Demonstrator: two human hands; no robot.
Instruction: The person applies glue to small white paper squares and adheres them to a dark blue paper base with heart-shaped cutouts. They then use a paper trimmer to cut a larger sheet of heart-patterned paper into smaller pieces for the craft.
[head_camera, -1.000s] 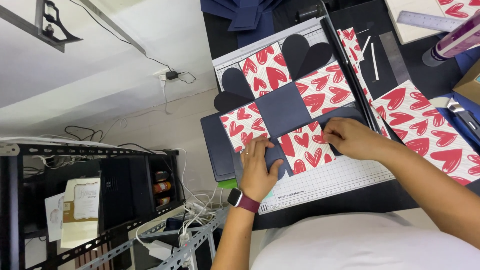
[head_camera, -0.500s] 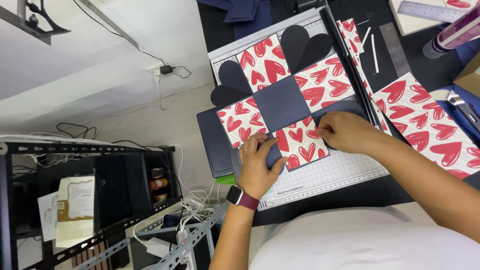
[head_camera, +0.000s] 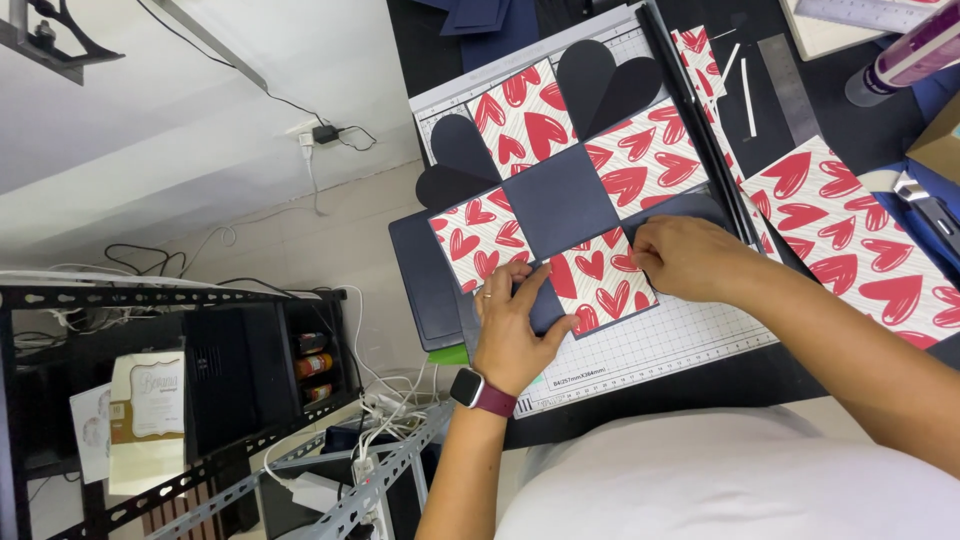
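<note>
A cross-shaped dark navy card piece (head_camera: 560, 200) lies flat on a white gridded cutting mat (head_camera: 660, 345). Its arms carry white panels printed with red hearts, and two arms end in dark heart-shaped flaps (head_camera: 605, 85). My left hand (head_camera: 515, 325), with a ring and a maroon-strapped watch, presses on the near arm's navy flap beside the near heart panel (head_camera: 600, 280). My right hand (head_camera: 690, 260) presses its fingertips on the right edge of that same panel.
A loose sheet of heart-printed paper (head_camera: 860, 240) lies right of the mat, with a metal ruler (head_camera: 790, 85), a tube (head_camera: 905, 55) and white paper strips behind it. A dark tablet-like pad (head_camera: 425, 285) pokes out under the mat. Left, below the table edge, stands a black shelf (head_camera: 180, 390) with cables.
Both hands stay on the near heart panel. My right hand has shifted slightly along the panel's right edge, and the view has drifted a little.
</note>
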